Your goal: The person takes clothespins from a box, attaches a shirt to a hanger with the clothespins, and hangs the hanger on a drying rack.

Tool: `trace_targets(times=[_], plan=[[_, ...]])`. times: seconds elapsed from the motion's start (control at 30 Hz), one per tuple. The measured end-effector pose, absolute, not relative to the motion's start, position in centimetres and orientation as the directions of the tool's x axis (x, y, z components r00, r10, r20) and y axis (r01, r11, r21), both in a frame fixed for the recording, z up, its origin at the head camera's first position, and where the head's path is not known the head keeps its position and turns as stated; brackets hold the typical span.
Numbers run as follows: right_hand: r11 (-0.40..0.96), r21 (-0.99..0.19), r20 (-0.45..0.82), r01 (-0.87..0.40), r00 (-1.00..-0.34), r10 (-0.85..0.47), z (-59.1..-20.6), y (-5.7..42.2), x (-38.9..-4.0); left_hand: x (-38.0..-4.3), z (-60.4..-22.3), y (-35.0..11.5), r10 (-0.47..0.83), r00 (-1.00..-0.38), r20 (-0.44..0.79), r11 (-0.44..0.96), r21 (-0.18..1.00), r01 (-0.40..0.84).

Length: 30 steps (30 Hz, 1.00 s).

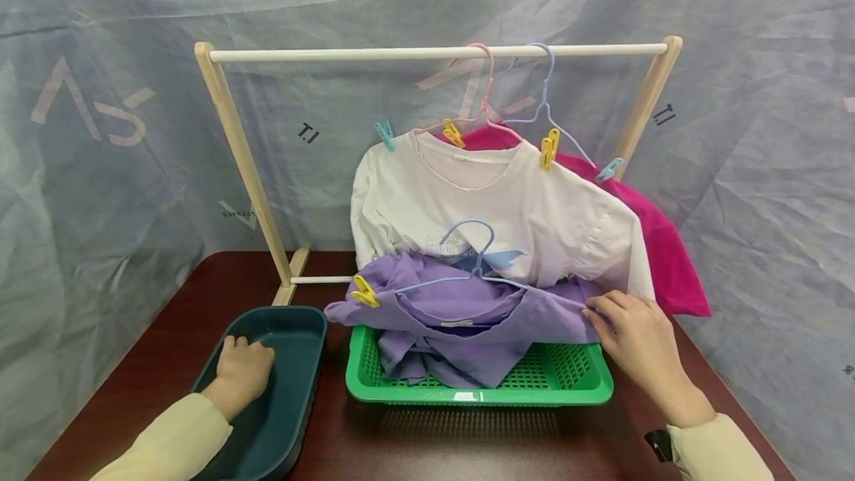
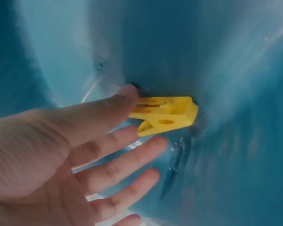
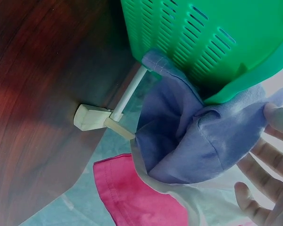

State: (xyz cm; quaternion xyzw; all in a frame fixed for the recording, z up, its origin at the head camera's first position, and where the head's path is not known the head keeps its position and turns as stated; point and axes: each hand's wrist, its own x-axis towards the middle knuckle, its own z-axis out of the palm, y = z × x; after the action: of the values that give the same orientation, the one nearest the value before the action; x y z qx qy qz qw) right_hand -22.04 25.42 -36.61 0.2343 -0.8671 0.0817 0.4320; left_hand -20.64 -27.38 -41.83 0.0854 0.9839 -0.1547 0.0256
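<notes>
Inside the dark teal basin (image 1: 294,377), my left hand (image 1: 242,370) has its thumb and index finger at the handle end of a yellow clothespin (image 2: 167,113), pinching it, with the other fingers spread. A purple T-shirt (image 1: 554,314) on a blue wire hanger (image 1: 477,266) lies over the green basket (image 1: 481,396), its lower part bunched inside. One yellow clothespin (image 1: 364,292) grips the shirt's left shoulder. My right hand (image 1: 634,329) pinches the shirt by its right shoulder, thumb in front and fingers behind, seen close up in the right wrist view.
Behind the basket stands a rack with a white rail (image 1: 334,55). From it hang a white T-shirt (image 1: 467,199) on a pink hanger and a magenta shirt (image 1: 675,266) on a blue one, both with clothespins. The dark wooden table (image 1: 467,444) carries everything.
</notes>
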Motion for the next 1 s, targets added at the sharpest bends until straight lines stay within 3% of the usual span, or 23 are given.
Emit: trace_targets(times=[1.0], plan=[[0.871,0.057,0.806,-0.487,-0.492,-0.328,-36.8,25.3,-22.0,-20.7,-40.6,-26.7,0.117,-0.985,-0.128,0.971,-0.193,0.141]])
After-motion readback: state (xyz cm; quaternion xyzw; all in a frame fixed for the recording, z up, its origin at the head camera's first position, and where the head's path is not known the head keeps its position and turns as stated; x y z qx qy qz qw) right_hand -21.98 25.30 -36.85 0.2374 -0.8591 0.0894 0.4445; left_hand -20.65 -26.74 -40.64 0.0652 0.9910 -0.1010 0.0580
